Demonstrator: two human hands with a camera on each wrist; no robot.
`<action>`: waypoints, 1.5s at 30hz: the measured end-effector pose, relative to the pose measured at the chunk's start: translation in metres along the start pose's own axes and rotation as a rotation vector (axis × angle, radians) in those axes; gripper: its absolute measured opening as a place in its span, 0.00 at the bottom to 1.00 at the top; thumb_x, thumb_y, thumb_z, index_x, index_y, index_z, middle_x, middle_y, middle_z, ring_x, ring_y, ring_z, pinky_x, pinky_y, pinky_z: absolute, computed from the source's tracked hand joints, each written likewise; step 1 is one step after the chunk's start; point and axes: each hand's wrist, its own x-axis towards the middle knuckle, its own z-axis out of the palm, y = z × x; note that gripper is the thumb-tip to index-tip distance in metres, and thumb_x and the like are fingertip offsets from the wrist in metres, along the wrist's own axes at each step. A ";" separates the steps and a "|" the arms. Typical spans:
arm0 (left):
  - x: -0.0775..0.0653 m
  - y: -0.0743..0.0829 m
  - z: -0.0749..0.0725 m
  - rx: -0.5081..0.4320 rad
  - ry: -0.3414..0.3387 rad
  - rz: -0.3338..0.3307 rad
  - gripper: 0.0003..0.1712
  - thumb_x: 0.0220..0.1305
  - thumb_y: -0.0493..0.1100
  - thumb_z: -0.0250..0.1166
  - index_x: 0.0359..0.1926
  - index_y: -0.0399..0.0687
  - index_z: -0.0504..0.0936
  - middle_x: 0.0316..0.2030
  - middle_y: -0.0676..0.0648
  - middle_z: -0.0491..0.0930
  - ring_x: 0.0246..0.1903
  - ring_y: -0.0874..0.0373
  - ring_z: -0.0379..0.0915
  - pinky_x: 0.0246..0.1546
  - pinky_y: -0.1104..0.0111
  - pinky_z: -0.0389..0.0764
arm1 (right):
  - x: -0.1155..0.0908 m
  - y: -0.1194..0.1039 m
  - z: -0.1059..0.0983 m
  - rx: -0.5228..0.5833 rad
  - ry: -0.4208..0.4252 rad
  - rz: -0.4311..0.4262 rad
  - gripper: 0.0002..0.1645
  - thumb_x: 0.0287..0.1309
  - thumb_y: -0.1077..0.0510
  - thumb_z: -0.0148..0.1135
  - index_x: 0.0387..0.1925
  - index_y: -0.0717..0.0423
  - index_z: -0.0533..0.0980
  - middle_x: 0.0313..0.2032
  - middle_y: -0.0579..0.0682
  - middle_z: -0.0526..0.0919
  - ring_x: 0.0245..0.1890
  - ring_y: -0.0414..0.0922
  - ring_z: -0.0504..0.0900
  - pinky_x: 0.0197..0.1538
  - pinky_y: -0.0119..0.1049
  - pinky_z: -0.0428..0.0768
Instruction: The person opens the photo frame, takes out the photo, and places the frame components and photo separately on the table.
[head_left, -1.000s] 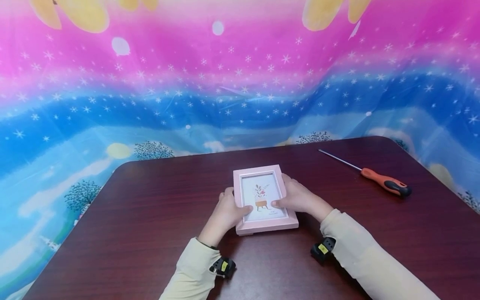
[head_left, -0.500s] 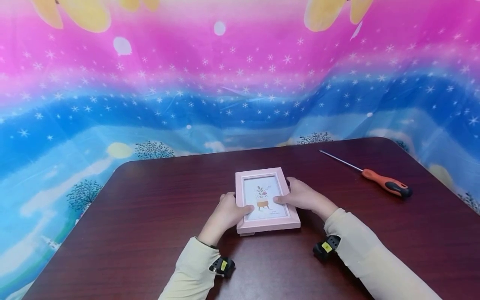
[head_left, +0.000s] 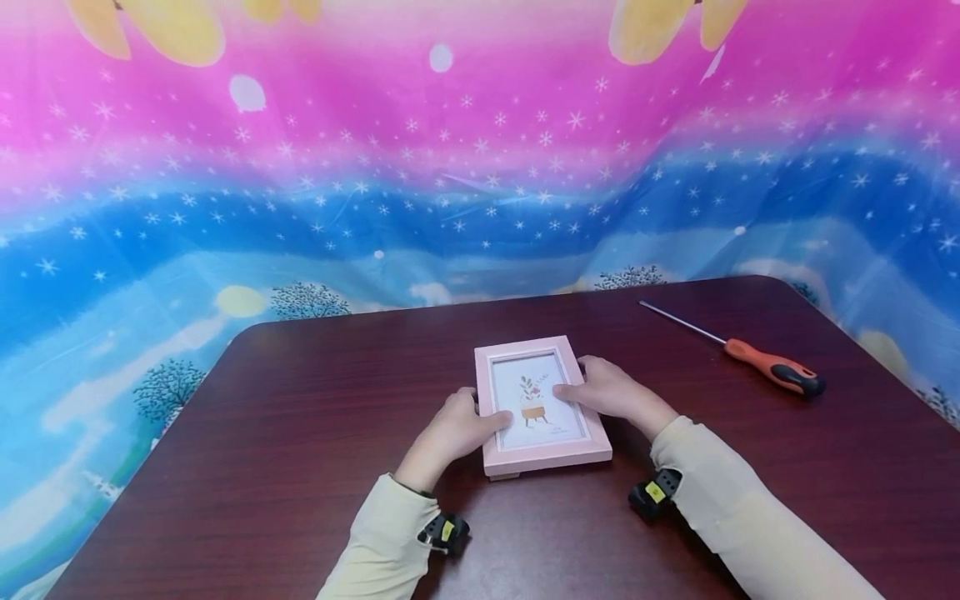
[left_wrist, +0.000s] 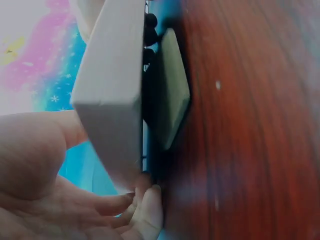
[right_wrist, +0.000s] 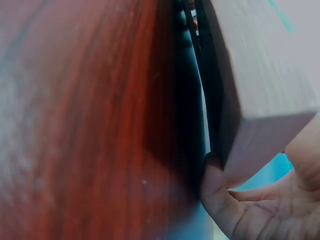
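Observation:
A pink picture frame point(head_left: 551, 457) with a printed potted plant behind its front lies face up, tilted slightly, between both hands. My left hand point(head_left: 457, 429) grips its left edge, thumb on the front and fingers curled underneath. On the opposite edge my right hand point(head_left: 611, 390) holds it the same way. In the left wrist view, a pale flat piece point(left_wrist: 175, 90) stands out below the frame's back, between it and the table. The right wrist view shows a fingertip point(right_wrist: 214, 175) curled under the frame's lower side, with a dark gap above the tabletop.
A screwdriver point(head_left: 772, 364) with an orange and black handle lies at the right on the dark wooden table point(head_left: 315, 433). Its shaft points to the far left. A colourful printed cloth point(head_left: 450, 167) hangs behind the table.
The picture frame has shifted a little to the right and toward the person, turning slightly. Both hands have moved with it, keeping their hold. The screwdriver lies as before.

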 end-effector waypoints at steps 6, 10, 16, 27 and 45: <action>0.000 0.000 0.000 -0.027 0.000 0.026 0.41 0.56 0.50 0.64 0.64 0.30 0.62 0.57 0.30 0.71 0.52 0.44 0.71 0.55 0.49 0.75 | 0.001 0.004 -0.002 0.021 -0.007 -0.013 0.46 0.54 0.48 0.62 0.61 0.77 0.57 0.45 0.70 0.79 0.39 0.52 0.80 0.44 0.48 0.82; -0.001 -0.002 -0.002 -0.001 -0.044 0.090 0.39 0.58 0.50 0.62 0.66 0.36 0.62 0.50 0.34 0.79 0.46 0.48 0.76 0.48 0.53 0.78 | 0.000 0.005 -0.006 0.042 -0.016 0.001 0.50 0.52 0.48 0.64 0.64 0.75 0.52 0.41 0.68 0.79 0.31 0.47 0.81 0.32 0.40 0.84; 0.000 -0.003 -0.001 -0.005 -0.069 0.149 0.40 0.57 0.51 0.63 0.67 0.40 0.61 0.49 0.38 0.81 0.45 0.50 0.76 0.47 0.53 0.78 | 0.001 0.005 -0.006 0.036 -0.026 -0.001 0.47 0.51 0.49 0.65 0.60 0.78 0.57 0.42 0.68 0.80 0.32 0.47 0.81 0.34 0.41 0.84; 0.003 -0.002 0.001 -0.063 -0.045 0.122 0.38 0.53 0.48 0.67 0.62 0.37 0.67 0.51 0.36 0.80 0.47 0.49 0.75 0.54 0.51 0.76 | -0.001 0.005 -0.016 0.102 -0.103 0.007 0.48 0.49 0.45 0.66 0.61 0.75 0.61 0.33 0.58 0.82 0.24 0.42 0.77 0.23 0.39 0.82; 0.001 0.004 0.013 0.055 0.031 0.110 0.33 0.52 0.44 0.68 0.58 0.37 0.70 0.50 0.38 0.79 0.45 0.49 0.74 0.51 0.54 0.77 | 0.029 -0.008 -0.013 -0.066 -0.201 0.160 0.40 0.47 0.44 0.67 0.48 0.73 0.66 0.40 0.64 0.77 0.30 0.49 0.83 0.30 0.47 0.86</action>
